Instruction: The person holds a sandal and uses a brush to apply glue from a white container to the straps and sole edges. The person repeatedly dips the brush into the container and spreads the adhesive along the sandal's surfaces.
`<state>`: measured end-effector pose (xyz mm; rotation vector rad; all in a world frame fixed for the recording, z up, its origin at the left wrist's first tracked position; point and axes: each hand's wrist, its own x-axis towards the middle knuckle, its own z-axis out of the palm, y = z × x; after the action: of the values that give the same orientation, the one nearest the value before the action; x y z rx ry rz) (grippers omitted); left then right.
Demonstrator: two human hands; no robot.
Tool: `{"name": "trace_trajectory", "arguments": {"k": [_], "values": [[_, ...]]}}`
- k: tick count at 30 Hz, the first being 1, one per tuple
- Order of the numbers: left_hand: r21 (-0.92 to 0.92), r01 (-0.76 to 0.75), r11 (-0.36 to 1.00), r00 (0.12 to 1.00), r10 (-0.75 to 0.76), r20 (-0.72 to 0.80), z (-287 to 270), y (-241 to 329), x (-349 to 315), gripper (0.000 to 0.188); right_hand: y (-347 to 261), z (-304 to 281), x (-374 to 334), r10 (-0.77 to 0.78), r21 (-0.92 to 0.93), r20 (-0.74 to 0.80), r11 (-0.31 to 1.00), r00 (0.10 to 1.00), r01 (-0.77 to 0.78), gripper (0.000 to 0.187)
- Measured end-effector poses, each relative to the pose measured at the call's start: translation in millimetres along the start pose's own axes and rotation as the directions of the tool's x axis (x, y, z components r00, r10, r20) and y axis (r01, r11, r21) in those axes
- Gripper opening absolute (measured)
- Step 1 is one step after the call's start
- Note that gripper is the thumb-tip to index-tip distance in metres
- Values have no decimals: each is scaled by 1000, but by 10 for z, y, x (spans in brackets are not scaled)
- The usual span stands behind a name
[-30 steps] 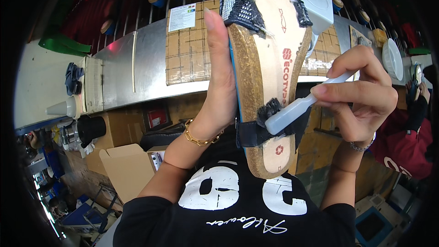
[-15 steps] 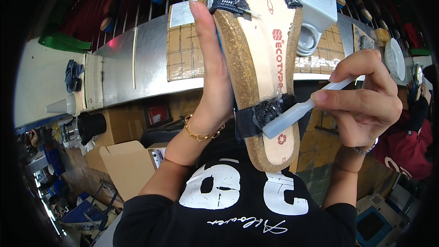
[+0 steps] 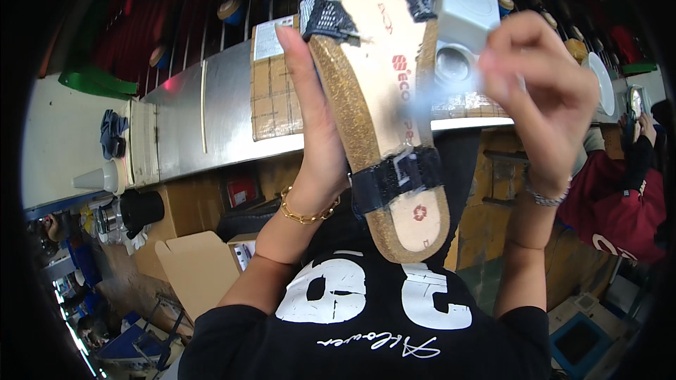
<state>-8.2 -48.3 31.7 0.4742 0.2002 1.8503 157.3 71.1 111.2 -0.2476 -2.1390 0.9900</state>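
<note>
A cork-edged sandal sole with a tan insole is held up before me, tilted lengthwise. My left hand grips its left side; the thumb stands along the edge and the other fingers are hidden behind. Short dark strap pieces sit at both sides of its far end. A black strap with wet-looking shine crosses near the close end. My right hand pinches a pale plastic brush-like tool, smeared by motion, over the sole's right edge; whether it touches cannot be told.
A white plastic container with a round spout stands on a cardboard box on the metal bench. An open carton lies below left. At far right is another person in a maroon top.
The tool has left the near strap and swung away from me up the sole, my right hand rising with it. The sole has shifted slightly left.
</note>
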Motion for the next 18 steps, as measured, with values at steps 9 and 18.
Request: {"name": "trace_trajectory", "arguments": {"k": [9,18], "values": [[443,-270,855,934,344,-95,-293,135,29,82,-45,84,-319,192,-71,-27,979,981,-193,15],[937,-275,-214,668,659,346,-592,118,-114,80,-181,326,-571,129,-270,-252,943,959,-197,27]]}}
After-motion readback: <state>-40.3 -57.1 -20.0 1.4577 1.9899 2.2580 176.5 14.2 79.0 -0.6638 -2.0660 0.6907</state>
